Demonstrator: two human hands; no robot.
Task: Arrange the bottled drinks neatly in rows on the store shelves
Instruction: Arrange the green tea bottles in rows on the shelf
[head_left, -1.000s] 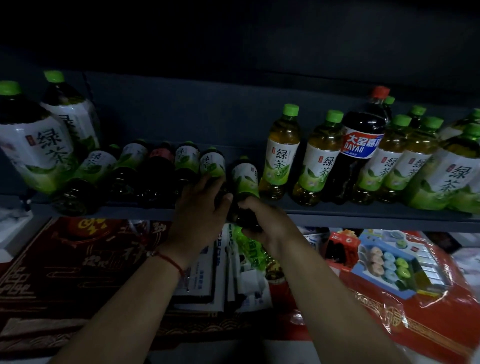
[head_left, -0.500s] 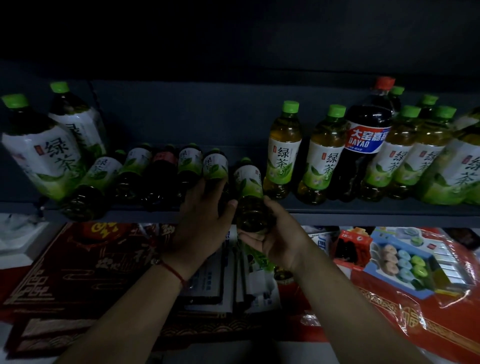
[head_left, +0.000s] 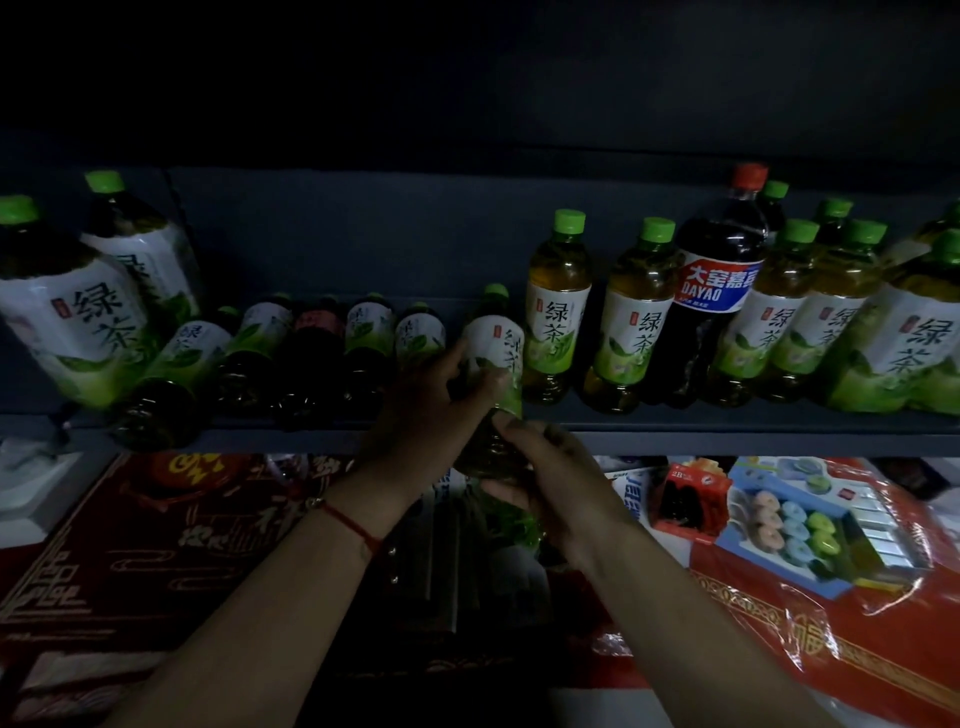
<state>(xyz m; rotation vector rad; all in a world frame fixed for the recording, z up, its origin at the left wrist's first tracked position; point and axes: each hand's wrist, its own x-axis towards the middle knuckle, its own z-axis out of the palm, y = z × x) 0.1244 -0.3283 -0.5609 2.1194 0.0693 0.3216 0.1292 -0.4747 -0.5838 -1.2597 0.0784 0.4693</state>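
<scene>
A small green tea bottle (head_left: 493, 343) with a white and green label is tilted up off the dark shelf (head_left: 727, 426). My left hand (head_left: 431, 410) grips its middle from the left. My right hand (head_left: 550, 478) holds its base from below and the right. To its left, several small bottles (head_left: 363, 332) lie on their sides on the shelf. To its right stand upright green tea bottles (head_left: 558, 306) and a dark cola bottle (head_left: 717, 291) with a red cap.
Two large green tea bottles (head_left: 78, 312) lean at the shelf's left end. More tea bottles (head_left: 914, 332) crowd the right end. Below the shelf lie red packaged goods (head_left: 831, 649), a blue box of small items (head_left: 795, 525) and dark red printed sheets (head_left: 130, 545).
The bottle was lying on the shelf edge; both hands have lifted its base and tipped it toward upright, and it sits a little further right. The view dropped slightly.
</scene>
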